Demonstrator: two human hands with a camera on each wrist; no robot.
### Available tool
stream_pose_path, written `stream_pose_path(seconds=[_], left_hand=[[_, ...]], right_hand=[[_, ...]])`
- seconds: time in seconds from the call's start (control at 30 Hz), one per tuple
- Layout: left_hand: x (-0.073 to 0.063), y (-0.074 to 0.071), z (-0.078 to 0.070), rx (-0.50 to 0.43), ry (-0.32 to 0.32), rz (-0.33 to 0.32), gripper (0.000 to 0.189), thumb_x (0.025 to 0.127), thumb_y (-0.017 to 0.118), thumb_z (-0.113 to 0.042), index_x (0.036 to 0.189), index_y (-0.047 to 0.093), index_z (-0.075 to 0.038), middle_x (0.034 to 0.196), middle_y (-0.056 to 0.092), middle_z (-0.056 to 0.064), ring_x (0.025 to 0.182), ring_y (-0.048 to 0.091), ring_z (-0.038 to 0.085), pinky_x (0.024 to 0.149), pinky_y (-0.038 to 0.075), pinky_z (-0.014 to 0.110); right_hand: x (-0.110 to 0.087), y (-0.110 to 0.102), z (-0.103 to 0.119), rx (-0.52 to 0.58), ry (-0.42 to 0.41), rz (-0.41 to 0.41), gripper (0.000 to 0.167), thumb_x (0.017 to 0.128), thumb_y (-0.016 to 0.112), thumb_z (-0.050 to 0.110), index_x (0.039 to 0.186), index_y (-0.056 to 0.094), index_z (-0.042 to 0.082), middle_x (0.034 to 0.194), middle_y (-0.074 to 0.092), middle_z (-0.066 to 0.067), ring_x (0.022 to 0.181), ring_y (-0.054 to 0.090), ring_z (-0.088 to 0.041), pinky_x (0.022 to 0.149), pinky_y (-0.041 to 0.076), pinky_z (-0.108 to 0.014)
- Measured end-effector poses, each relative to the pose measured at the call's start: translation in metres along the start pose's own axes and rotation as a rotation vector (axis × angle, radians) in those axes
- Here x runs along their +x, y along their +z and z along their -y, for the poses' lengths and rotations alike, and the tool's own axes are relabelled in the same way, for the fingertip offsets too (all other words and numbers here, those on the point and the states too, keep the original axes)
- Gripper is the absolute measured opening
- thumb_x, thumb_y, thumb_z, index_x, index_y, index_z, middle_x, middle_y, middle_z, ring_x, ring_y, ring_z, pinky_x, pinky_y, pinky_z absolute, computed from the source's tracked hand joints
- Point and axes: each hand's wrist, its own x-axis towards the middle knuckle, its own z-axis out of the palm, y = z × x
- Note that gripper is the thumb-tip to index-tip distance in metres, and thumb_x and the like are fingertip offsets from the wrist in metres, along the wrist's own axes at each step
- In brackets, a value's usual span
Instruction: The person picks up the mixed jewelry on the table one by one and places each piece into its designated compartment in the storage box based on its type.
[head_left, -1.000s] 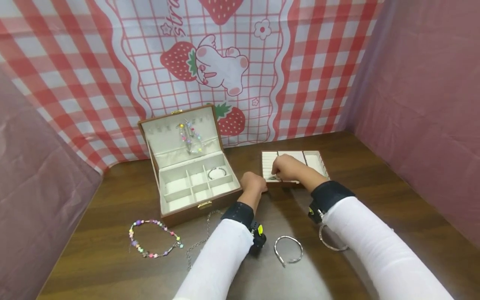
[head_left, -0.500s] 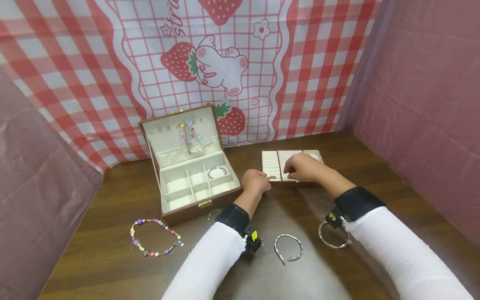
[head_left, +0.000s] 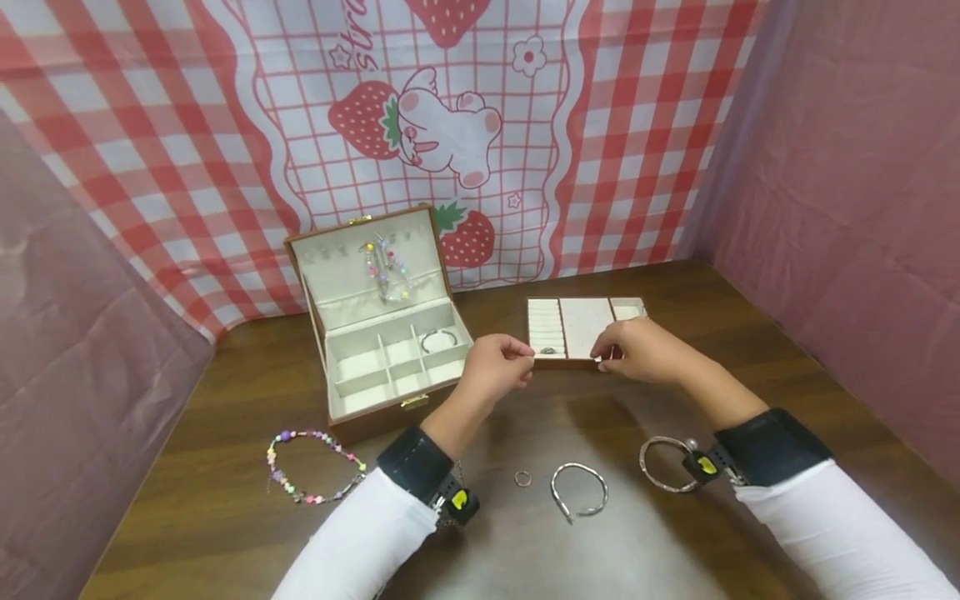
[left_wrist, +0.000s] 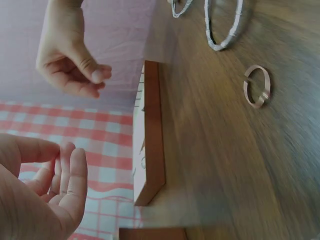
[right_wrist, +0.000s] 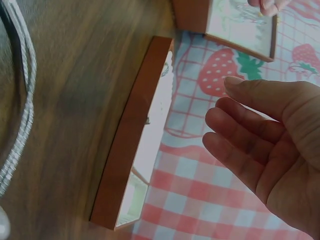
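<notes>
My left hand (head_left: 495, 367) hovers at the near left corner of the ring tray (head_left: 581, 362), fingers loosely bent with nothing between them. Over the tray's right half, my right hand (head_left: 637, 346) is lifted, and the right wrist view shows its fingers (right_wrist: 235, 140) apart and bare. A small ring (head_left: 549, 350) sits in the ribbed left section of the tray. On the table in front lies another ring (head_left: 522, 478), which looks copper-toned in the left wrist view. Two silver bracelets, an open-ended one (head_left: 579, 492) and a round one (head_left: 663, 464), rest to its right.
A brown jewelry box (head_left: 390, 421) stands at left with its lid up. Beaded jewelry (head_left: 386, 271) hangs inside the lid, and a bracelet (head_left: 438, 342) lies in one compartment. A bead necklace (head_left: 311, 500) lies in front of the box. Checked cloth (head_left: 630, 125) covers the back.
My right hand has drawn back from the tray's ribbed section toward the right and the near edge. My left forearm has swung left, uncovering the ring on the table.
</notes>
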Motion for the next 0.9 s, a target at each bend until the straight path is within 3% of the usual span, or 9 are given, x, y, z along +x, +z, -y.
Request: stream_pose_path(seconds=[0.13,0.4,0.63,0.9], left_hand=[[-0.017,-0.017,0.004,0.053,0.054,0.057,0.004,0.089,0.066,-0.001,0.089,0.069,0.002,0.073,0.064,0.007,0.063,0.062,0.014,0.068,0.059,0.039],[-0.049,-0.042,0.019,0.151,0.138,0.136,0.005,0.083,0.065,0.001,0.087,0.068,0.0,0.072,0.063,0.003,0.06,0.06,0.012,0.057,0.054,0.026],[-0.073,-0.049,0.026,0.228,0.187,0.157,0.004,0.082,0.068,-0.003,0.085,0.069,-0.001,0.069,0.06,-0.003,0.057,0.055,0.007,0.052,0.048,0.022],[-0.087,-0.051,0.035,0.321,0.262,0.162,0.003,0.083,0.071,-0.007,0.08,0.069,-0.006,0.069,0.06,-0.007,0.061,0.052,0.005,0.056,0.046,0.021]], right_hand=[[-0.012,0.001,0.008,-0.001,0.002,-0.041,0.012,0.074,0.078,-0.003,0.082,0.073,0.005,0.078,0.067,0.002,0.071,0.061,-0.012,0.063,0.052,-0.031],[-0.03,0.011,0.024,0.02,-0.061,-0.083,0.017,0.074,0.078,-0.004,0.084,0.073,0.008,0.08,0.068,0.004,0.074,0.061,-0.01,0.064,0.053,-0.029],[-0.044,0.021,0.031,-0.006,-0.085,-0.104,0.018,0.072,0.08,-0.002,0.083,0.072,0.009,0.08,0.067,0.004,0.071,0.059,-0.007,0.061,0.052,-0.026],[-0.057,0.024,0.028,-0.035,-0.113,-0.114,0.018,0.07,0.079,-0.003,0.083,0.072,0.006,0.08,0.066,0.004,0.072,0.061,-0.01,0.061,0.053,-0.028]])
